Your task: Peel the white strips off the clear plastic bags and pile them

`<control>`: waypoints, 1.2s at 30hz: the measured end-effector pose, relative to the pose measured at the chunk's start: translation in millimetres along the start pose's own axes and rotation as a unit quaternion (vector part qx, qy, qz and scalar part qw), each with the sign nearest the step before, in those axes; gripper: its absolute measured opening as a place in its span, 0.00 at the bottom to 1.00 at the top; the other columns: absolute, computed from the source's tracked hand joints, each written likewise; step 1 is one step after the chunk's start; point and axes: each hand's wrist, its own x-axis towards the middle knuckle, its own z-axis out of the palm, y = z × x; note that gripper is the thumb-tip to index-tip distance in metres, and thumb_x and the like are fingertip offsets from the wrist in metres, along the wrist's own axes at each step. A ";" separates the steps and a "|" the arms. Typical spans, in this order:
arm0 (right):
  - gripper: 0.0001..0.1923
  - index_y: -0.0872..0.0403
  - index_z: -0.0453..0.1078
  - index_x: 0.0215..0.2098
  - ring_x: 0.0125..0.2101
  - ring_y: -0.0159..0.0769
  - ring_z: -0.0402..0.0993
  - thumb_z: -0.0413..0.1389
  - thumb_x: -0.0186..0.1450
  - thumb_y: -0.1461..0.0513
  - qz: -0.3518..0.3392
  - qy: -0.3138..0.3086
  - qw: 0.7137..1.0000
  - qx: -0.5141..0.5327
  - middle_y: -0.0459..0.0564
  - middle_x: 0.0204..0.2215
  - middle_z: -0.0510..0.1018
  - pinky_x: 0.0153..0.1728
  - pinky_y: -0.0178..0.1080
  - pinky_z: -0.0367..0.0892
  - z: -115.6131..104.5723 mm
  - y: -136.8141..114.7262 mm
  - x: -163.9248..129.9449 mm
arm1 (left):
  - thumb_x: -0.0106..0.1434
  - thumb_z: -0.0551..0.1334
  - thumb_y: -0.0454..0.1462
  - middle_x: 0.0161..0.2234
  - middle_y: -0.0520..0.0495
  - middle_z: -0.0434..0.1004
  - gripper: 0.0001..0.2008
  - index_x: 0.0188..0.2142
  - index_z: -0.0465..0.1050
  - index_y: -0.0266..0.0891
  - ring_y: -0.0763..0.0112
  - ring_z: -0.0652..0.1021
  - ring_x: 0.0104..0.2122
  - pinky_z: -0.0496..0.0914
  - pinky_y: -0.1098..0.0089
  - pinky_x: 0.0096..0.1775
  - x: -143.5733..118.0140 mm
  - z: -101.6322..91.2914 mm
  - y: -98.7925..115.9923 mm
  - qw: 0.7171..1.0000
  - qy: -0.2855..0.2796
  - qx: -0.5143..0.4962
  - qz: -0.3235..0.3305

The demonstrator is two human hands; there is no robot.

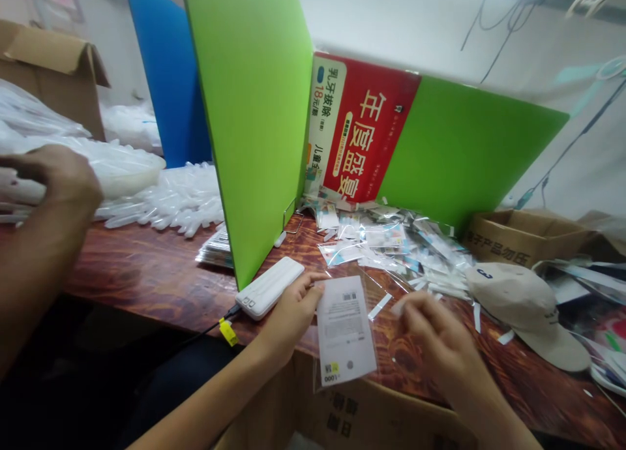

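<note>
My left hand (pixel 298 306) grips the top left corner of a white printed card in a clear plastic sleeve (pixel 345 332), thumb on its face. The card shows small text and codes, and its lower end hangs past the table edge. To its right my right hand (pixel 435 332) is apart from the card, fingers pinched together and slightly blurred. Something small and pale shows at its fingertips, too unclear to name. A thin white strip (pixel 380 306) lies on the table between the hands. Beside my left hand rests a white power bank (pixel 270 287) with a cable plugged in.
Bagged cards (pixel 386 235) are heaped behind the hands. Green panels (pixel 259 111) wall the table. A beige cap (pixel 523 306) and a cardboard box (pixel 523 235) stand right. Left, a co-worker's hand (pixel 59 176) is near white plastic pieces (pixel 166 195). An open carton (pixel 386 417) sits below the edge.
</note>
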 end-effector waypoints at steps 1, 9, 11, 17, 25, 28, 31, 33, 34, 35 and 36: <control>0.11 0.51 0.67 0.30 0.26 0.32 0.70 0.50 0.68 0.56 -0.025 -0.117 0.993 -0.015 0.44 0.26 0.73 0.27 0.33 0.67 6.1 -3.6 -6.7 | 0.59 0.60 0.43 0.27 0.52 0.75 0.15 0.43 0.67 0.37 0.69 0.76 0.27 0.71 0.70 0.30 0.5 -0.2 0.4 1.000 0.005 -0.001 0.004; 0.14 0.49 0.72 0.22 0.20 0.33 0.71 0.58 0.62 0.54 -0.071 -0.343 0.933 -0.080 0.42 0.17 0.71 0.21 0.33 0.65 41.3 36.7 -41.7 | 0.56 0.65 0.45 0.31 0.49 0.77 0.22 0.47 0.67 0.36 0.67 0.77 0.30 0.72 0.69 0.32 5.9 -2.5 -2.3 1.000 0.000 -0.007 0.015; 0.14 0.49 0.72 0.20 0.18 0.32 0.69 0.60 0.60 0.53 -0.081 -0.342 0.933 -0.073 0.41 0.15 0.69 0.20 0.32 0.63 48.7 42.0 -38.4 | 0.56 0.65 0.46 0.33 0.48 0.77 0.23 0.47 0.66 0.37 0.66 0.78 0.31 0.72 0.69 0.32 7.7 -4.0 -4.1 1.000 0.001 -0.012 0.017; 0.17 0.52 0.70 0.27 0.22 0.33 0.71 0.49 0.68 0.53 -0.076 -0.261 0.962 -0.043 0.45 0.22 0.75 0.22 0.31 0.65 50.2 50.2 -15.3 | 0.56 0.64 0.48 0.29 0.50 0.73 0.21 0.43 0.67 0.37 0.71 0.74 0.25 0.67 0.72 0.27 8.4 -7.0 -9.4 0.999 -0.003 -0.003 0.032; 0.30 0.54 0.72 0.39 0.40 0.52 0.77 0.59 0.52 0.39 0.129 0.055 0.990 -0.010 0.59 0.38 0.79 0.37 0.44 0.75 20.0 71.7 19.6 | 0.54 0.64 0.47 0.26 0.51 0.69 0.19 0.40 0.75 0.36 0.75 0.68 0.22 0.62 0.74 0.25 1.8 -3.3 -8.3 0.997 -0.066 0.040 0.021; 0.26 0.52 0.74 0.36 0.42 0.52 0.77 0.61 0.52 0.41 0.122 -0.027 0.991 0.051 0.57 0.39 0.80 0.38 0.42 0.76 20.9 58.9 15.5 | 0.54 0.63 0.45 0.25 0.52 0.68 0.18 0.40 0.75 0.35 0.76 0.66 0.20 0.61 0.74 0.24 2.1 -2.8 -10.5 0.997 -0.057 0.046 0.025; 0.24 0.52 0.75 0.36 0.39 0.50 0.78 0.61 0.55 0.42 0.115 -0.076 0.986 0.094 0.56 0.36 0.81 0.36 0.42 0.76 27.0 48.7 6.7 | 0.54 0.63 0.45 0.24 0.52 0.68 0.18 0.39 0.74 0.34 0.74 0.67 0.21 0.61 0.74 0.24 2.2 -3.5 -11.5 0.998 -0.042 0.034 0.033; 0.23 0.53 0.75 0.36 0.37 0.47 0.78 0.58 0.58 0.42 0.112 -0.106 0.981 0.115 0.54 0.34 0.81 0.37 0.42 0.75 31.4 44.5 0.4 | 0.54 0.64 0.46 0.25 0.51 0.70 0.17 0.38 0.73 0.34 0.73 0.69 0.22 0.62 0.73 0.25 1.0 -4.2 -10.8 0.998 -0.034 0.020 0.042; 0.23 0.53 0.75 0.36 0.37 0.46 0.78 0.56 0.61 0.43 0.111 -0.125 0.979 0.118 0.53 0.34 0.81 0.37 0.41 0.74 33.1 43.0 -2.5 | 0.54 0.64 0.46 0.26 0.51 0.71 0.17 0.38 0.73 0.35 0.72 0.70 0.23 0.62 0.73 0.26 0.2 -4.7 -10.2 0.998 -0.029 0.012 0.046; 0.22 0.53 0.74 0.36 0.36 0.44 0.77 0.55 0.63 0.44 0.108 -0.145 0.977 0.114 0.52 0.34 0.80 0.37 0.41 0.74 34.3 41.5 -5.3 | 0.54 0.65 0.45 0.26 0.50 0.71 0.17 0.38 0.73 0.35 0.72 0.71 0.24 0.63 0.72 0.27 -0.5 -5.2 -9.4 0.998 -0.022 0.004 0.052; 0.21 0.54 0.74 0.36 0.35 0.43 0.77 0.54 0.65 0.45 0.105 -0.166 0.975 0.105 0.52 0.33 0.80 0.37 0.40 0.73 35.0 40.0 -7.8 | 0.55 0.64 0.45 0.27 0.50 0.72 0.17 0.39 0.72 0.35 0.71 0.71 0.24 0.64 0.72 0.27 -1.0 -5.9 -8.6 0.998 -0.012 -0.003 0.056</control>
